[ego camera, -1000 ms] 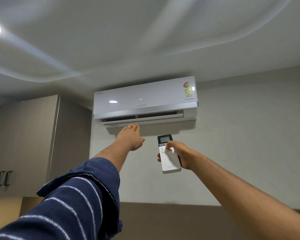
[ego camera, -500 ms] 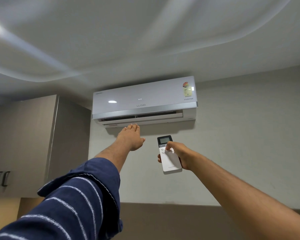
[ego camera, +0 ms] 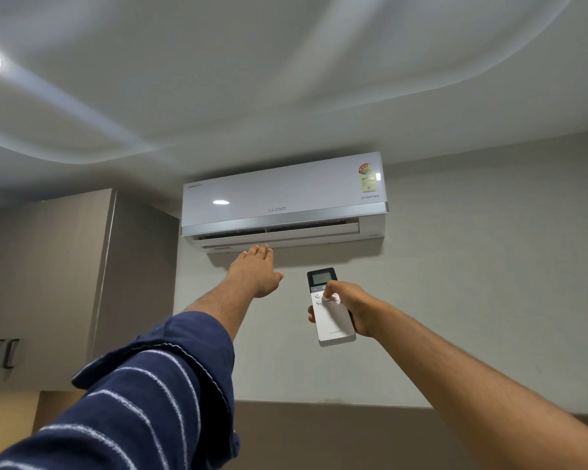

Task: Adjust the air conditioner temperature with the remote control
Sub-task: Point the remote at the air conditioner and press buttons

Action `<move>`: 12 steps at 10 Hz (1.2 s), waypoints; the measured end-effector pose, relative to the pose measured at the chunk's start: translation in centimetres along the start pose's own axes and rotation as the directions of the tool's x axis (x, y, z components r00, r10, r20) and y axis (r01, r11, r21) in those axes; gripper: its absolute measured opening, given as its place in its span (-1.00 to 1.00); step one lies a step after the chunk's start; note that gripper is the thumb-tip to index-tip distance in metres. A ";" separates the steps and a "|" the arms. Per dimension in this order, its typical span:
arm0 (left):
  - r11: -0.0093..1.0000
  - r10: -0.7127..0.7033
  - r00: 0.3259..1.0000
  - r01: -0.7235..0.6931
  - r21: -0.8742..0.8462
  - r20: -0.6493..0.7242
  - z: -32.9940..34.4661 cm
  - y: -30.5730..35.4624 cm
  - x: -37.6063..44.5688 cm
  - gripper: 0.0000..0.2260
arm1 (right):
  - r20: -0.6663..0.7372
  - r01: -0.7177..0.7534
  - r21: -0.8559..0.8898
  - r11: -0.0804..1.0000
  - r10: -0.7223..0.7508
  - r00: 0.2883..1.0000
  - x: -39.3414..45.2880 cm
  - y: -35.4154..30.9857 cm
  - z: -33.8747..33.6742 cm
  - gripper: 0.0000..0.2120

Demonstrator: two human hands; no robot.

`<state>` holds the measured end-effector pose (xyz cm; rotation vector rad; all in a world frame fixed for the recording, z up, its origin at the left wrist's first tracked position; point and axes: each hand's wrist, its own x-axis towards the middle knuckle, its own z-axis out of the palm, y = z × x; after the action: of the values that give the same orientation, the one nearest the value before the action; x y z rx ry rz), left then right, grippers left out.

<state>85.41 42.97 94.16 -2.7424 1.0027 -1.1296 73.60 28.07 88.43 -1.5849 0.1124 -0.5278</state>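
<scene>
The Lloyd remote control (ego camera: 331, 308) is held just below the Lloyd air conditioner (ego camera: 284, 200), aimed up at it. The right hand (ego camera: 348, 305) wraps it, thumb pressed on the buttons under the display. The left hand (ego camera: 257, 271) is flat, fingers together, reaching under the vent — likely feeling airflow. Risks: the thumb could hit a neighbouring button, or a drooping remote could miss the unit. The only container is the closed cabinet (ego camera: 45, 286) left of the unit — contents unseen.

The right hand (ego camera: 353, 305) grips a slim white remote control (ego camera: 333, 320), thumb on its buttons. The flat left hand (ego camera: 255, 273) reaches beneath the white wall-mounted air conditioner (ego camera: 282, 198).
</scene>
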 end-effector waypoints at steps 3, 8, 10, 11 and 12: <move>1.000 0.002 1.000 -0.002 -0.005 -0.004 0.2 0.2 0.3 -0.38 | -0.006 0.003 0.005 1.000 -0.003 1.000 -0.2 0.0 -0.2 -0.83; 1.000 0.004 1.000 -0.004 0.009 -0.012 0.5 0.1 0.2 -0.38 | 0.003 0.016 0.002 1.000 -0.016 1.000 -0.5 0.3 -0.2 -0.82; 1.000 -0.001 1.000 0.001 0.005 -0.018 0.4 -0.1 0.0 -0.38 | -0.007 0.005 -0.022 1.000 -0.006 1.000 -0.5 0.4 0.0 -0.81; 1.000 0.002 1.000 -0.002 0.003 -0.018 0.3 -0.1 0.0 -0.38 | -0.015 -0.002 -0.025 1.000 0.002 1.000 -0.6 0.3 0.1 -0.81; 1.000 0.001 1.000 -0.001 -0.001 -0.018 0.3 -0.1 -0.1 -0.38 | -0.015 0.002 -0.021 1.000 -0.002 1.000 -0.6 0.1 0.2 -0.81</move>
<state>85.61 43.07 93.94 -2.7369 1.0063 -1.1560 73.15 28.53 88.15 -1.6017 0.1285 -0.5417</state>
